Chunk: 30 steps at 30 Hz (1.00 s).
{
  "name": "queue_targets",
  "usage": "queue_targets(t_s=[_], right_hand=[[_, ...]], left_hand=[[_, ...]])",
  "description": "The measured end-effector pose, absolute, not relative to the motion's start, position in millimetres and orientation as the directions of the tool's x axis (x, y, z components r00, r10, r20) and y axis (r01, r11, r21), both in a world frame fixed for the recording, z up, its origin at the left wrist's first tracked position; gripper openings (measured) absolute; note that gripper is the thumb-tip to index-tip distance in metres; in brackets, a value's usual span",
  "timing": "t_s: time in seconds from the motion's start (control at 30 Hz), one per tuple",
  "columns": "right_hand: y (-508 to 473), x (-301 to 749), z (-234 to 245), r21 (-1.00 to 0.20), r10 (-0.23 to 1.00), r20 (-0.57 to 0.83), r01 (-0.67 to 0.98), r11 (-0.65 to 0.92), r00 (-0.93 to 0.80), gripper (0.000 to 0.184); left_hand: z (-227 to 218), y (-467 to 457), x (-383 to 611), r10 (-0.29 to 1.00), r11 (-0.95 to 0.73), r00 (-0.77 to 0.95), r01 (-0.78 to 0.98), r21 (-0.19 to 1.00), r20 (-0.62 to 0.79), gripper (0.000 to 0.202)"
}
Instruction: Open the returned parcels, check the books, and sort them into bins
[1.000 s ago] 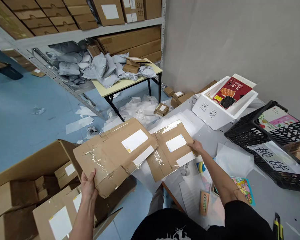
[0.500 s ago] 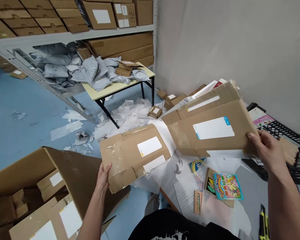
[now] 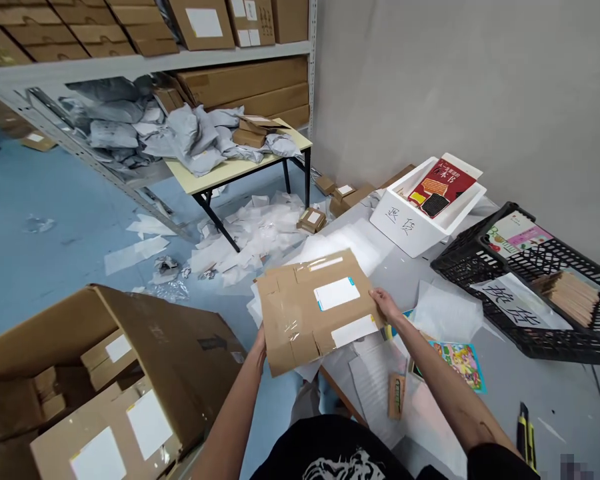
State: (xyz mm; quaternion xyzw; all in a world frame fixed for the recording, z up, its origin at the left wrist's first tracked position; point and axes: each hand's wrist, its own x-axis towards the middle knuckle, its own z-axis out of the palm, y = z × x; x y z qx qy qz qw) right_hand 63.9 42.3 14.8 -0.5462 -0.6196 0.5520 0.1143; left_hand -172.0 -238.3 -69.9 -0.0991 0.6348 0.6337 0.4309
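A flattened brown cardboard mailer with white labels and clear tape is held over the near left corner of the grey table. My left hand grips its left edge, mostly hidden behind the cardboard. My right hand grips its right edge with closed fingers. Whether a second piece lies underneath it I cannot tell.
A large open carton of labelled parcels stands on the floor at left. On the table lie white paper sheets, a colourful booklet, a white foam box holding a red book, a black crate, and a yellow utility knife. Beyond stand a small table piled with grey bags, and shelving.
The two cardboard pieces held apart, one in each hand, have come together in front of me; my right hand swung back left and down, my left moved right.
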Motion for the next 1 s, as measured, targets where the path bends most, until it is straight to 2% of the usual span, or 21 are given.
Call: queue_targets(t_s=[0.2, 0.37, 0.47, 0.63, 1.0], right_hand=[[38.2, 75.2, -34.0, -0.699, 0.846, -0.462, 0.696, -0.163, -0.266, 0.029], [47.2, 76.6, -44.3, -0.625, 0.861, -0.471, 0.761, -0.175, -0.189, 0.026], [46.6, 72.4, -48.5, -0.588, 0.86, -0.495, 0.777, -0.224, -0.127, 0.026], [47.4, 65.6, -50.8, -0.573, 0.85, -0.523, 0.766, -0.291, -0.069, 0.025], [41.0, 54.6, -34.5, -0.575, 0.839, -0.528, 0.783, -0.239, -0.132, 0.023]], left_hand=[[-76.7, -232.9, -172.9, 0.429, 0.151, -0.548, -0.74, 0.655, -0.718, 0.051], [-75.8, -231.2, -164.9, 0.444, 0.088, -0.613, -0.696, 0.713, -0.653, 0.05], [-73.5, -233.7, -159.7, 0.457, 0.081, -0.637, -0.666, 0.742, -0.621, 0.058], [-68.1, -235.2, -159.0, 0.502, 0.13, -0.651, -0.594, 0.794, -0.569, 0.067], [-78.2, -230.5, -165.1, 0.497, 0.221, -0.712, -0.449, 0.865, -0.497, 0.056]])
